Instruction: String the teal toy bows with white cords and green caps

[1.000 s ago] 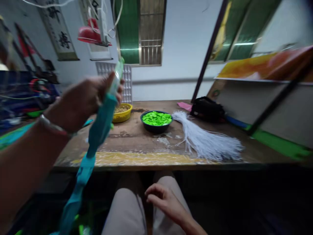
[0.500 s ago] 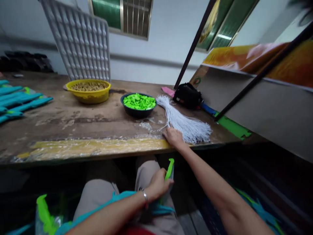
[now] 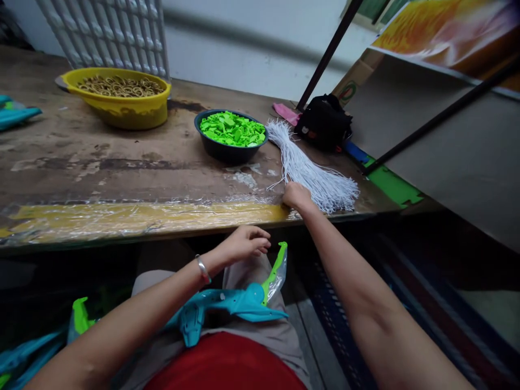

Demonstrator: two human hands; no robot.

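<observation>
On my lap lies a turquoise plastic toy part [image 3: 227,303], long and somewhat crossbow-like, with a bright green arm [image 3: 276,273] in clear film at its right end. My left hand [image 3: 246,242] hovers above it near the table edge, fingers loosely stretched and holding nothing. At the table's front edge, my right hand [image 3: 298,196] is closed beside a bundle of white string [image 3: 312,173]. A loose strand runs down to its curled fingers; the fingertips are hidden. Behind stands a black bowl [image 3: 229,154] heaped with green plastic pieces [image 3: 233,129].
A yellow basin [image 3: 125,114] of tan rings [image 3: 119,86] stands at the back left before a grey plastic panel [image 3: 109,32]. A black bag [image 3: 323,122] and a dark pole [image 3: 329,54] are at the right. More turquoise parts [image 3: 30,352] lie lower left.
My left hand has let go of the toy's green arm and risen toward the table edge. My right hand stays at the string bundle. The view has tipped down and closer.
</observation>
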